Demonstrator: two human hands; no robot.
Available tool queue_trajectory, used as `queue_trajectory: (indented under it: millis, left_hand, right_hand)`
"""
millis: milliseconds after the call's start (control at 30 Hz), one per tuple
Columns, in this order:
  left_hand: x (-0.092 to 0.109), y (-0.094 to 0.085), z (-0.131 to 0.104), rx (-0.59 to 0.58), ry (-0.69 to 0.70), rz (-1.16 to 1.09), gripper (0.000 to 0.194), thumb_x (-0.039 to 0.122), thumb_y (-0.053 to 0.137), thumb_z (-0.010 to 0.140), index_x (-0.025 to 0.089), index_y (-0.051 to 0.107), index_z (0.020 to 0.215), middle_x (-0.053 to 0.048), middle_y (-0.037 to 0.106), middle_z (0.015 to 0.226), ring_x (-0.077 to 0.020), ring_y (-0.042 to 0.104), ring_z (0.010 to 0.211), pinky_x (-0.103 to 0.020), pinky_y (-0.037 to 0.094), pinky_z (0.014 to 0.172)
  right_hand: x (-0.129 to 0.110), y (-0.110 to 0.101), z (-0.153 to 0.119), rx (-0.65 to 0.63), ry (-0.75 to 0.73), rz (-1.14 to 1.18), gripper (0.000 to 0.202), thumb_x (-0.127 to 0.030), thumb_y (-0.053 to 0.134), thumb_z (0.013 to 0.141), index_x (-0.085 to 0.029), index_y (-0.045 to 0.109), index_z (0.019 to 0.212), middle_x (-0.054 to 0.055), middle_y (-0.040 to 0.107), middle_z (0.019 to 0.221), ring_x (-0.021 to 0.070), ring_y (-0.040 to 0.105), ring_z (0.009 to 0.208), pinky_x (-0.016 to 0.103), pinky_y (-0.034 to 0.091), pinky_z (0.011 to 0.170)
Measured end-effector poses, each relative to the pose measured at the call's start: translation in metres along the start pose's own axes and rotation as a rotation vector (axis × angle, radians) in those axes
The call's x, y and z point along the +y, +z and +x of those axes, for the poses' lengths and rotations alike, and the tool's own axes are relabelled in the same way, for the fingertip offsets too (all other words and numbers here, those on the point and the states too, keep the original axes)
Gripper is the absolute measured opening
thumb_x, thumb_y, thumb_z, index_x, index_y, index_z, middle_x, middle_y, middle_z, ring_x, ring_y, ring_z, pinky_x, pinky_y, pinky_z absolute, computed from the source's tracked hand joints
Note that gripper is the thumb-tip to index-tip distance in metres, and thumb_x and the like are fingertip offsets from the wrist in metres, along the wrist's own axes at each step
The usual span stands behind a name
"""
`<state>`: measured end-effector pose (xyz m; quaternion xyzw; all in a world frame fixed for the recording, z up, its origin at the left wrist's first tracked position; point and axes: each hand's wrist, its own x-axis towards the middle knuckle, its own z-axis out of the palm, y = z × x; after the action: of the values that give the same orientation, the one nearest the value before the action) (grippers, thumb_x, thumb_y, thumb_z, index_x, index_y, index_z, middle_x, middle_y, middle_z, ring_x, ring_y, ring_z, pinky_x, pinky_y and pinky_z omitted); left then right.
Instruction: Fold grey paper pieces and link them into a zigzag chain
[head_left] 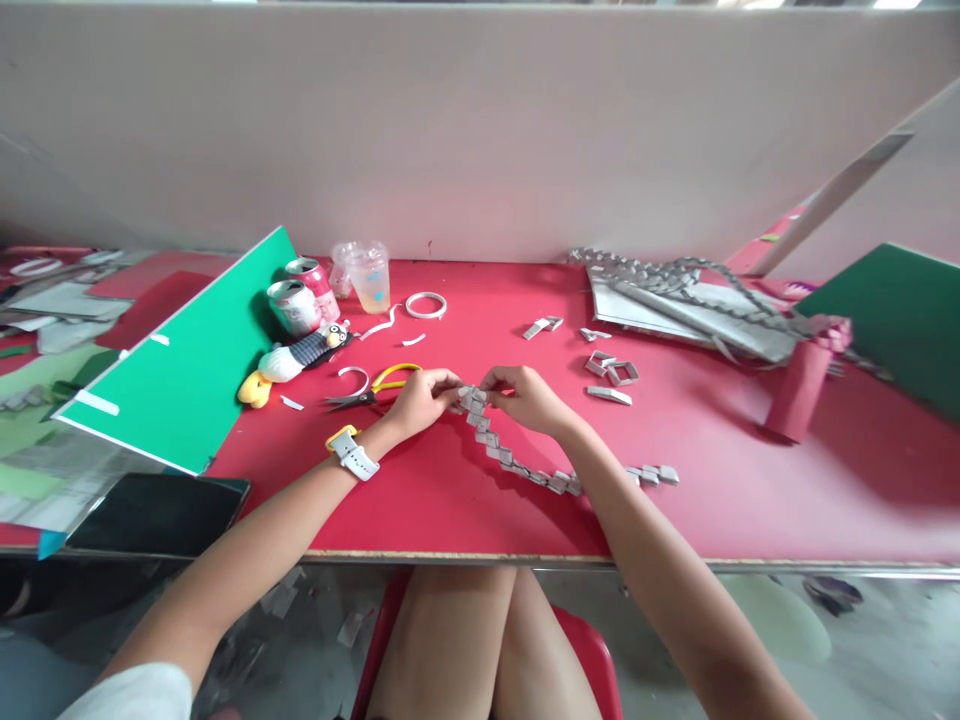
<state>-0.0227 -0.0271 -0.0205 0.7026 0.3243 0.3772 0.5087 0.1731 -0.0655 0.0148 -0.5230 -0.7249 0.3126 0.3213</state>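
Head view: both hands meet over the middle of the red table (pixel 465 500), working the far end of a chain (pixel 517 462) of small folded grey paper links. The left hand (pixel 420 398) pinches the end link between thumb and fingertips; the right hand (pixel 529 396) grips the same end from the other side, fingers curled around it. Neither hand is loose. From there the chain runs near and to the right across the table, under the right forearm, and ends just right of it.

As a judgement, the step in hand looks like fitting or tightening a link at the chain's end; the next move seems to call for a fine two-finger hold and a steady pull, since the links are small and light.

The links are flat, squarish loops of stiff grey paper, creased at the corners. Loose links (pixel 615 372) lie to the right of the hands, some open like little frames. Far right, a pile of grey sheets (pixel 675 305) carries longer woven chains, and a pink roll (pixel 799 388) stands near it.

Left of the hands lie yellow-handled scissors (pixel 375 388), smooth and metallic at the blades, then a soft toy (pixel 296 358), two shiny cans (pixel 300 295), a clear plastic cup (pixel 369 275) and a white ring (pixel 426 304). A glossy green board (pixel 187 370) leans at the left, with a dark tablet (pixel 157 515) at the near edge. A white watch (pixel 352 455) sits on the left wrist.
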Motion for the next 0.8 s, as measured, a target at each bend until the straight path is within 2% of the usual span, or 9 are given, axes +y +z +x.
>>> queue_trajectory:
  millis: [200,533,800]
  left_hand:
    - [0.004,0.000,-0.002,-0.004,-0.033,0.045,0.023,0.036,0.070,0.078,0.013,0.063,0.079,-0.005,0.070,0.071,-0.0159,0.066,0.064,-0.030,0.056,0.064]
    - [0.009,-0.003,-0.002,-0.067,0.040,0.202,0.014,0.028,0.064,0.080,0.015,0.068,0.076,-0.003,0.068,0.066,-0.0146,0.062,0.060,-0.026,0.051,0.057]
    - [0.014,-0.004,-0.002,-0.077,0.042,0.234,0.012,0.026,0.064,0.077,0.016,0.070,0.076,-0.004,0.069,0.066,-0.0155,0.063,0.060,-0.026,0.051,0.057]
  right_hand:
    - [-0.002,0.003,0.000,-0.006,-0.028,-0.005,0.013,-0.008,0.054,0.072,-0.018,0.063,0.072,0.003,0.068,0.074,0.0148,0.062,0.070,0.029,0.049,0.069]
    - [0.007,0.002,0.000,-0.074,-0.090,-0.057,0.026,-0.003,0.052,0.072,-0.018,0.072,0.079,0.005,0.072,0.083,0.0172,0.065,0.075,0.030,0.051,0.073]
    - [0.003,0.003,0.001,-0.075,-0.042,-0.094,0.021,-0.005,0.054,0.073,-0.018,0.071,0.074,0.004,0.072,0.078,0.0163,0.063,0.072,0.029,0.049,0.070]
